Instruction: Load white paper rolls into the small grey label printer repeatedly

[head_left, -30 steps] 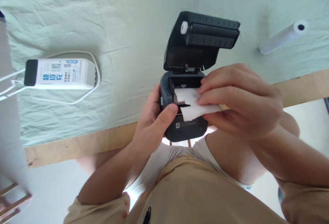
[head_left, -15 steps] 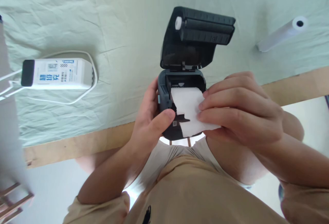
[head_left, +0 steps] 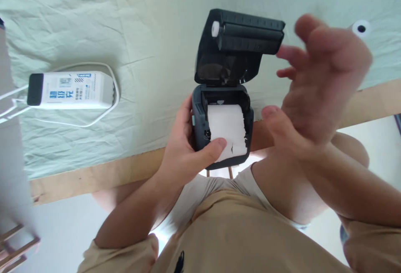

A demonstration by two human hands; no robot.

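My left hand [head_left: 184, 139] grips a small dark label printer [head_left: 199, 110] by its left side, above the table's front edge. Its thumb lies on the white paper [head_left: 225, 124], which comes out over the printer's front and has torn, ragged edges. The printer's lid [head_left: 241, 34] is raised, showing a black roller and a white gear. To the right, my right hand [head_left: 326, 76] is off the paper with its fingers apart and nothing in them. Its fingertips are beside the lid's right end; whether they touch it I cannot tell.
A white power bank [head_left: 72, 90] with a looped white cable lies on the green cloth [head_left: 150, 34] at left. Behind my right hand stands a white paper roll [head_left: 361, 29], mostly hidden. The wooden table edge [head_left: 94, 172] runs across the front.
My right hand has let go of the paper and moved up and right towards the lid. The paper lies flatter over the printer's front, and my left thumb has shifted onto it.
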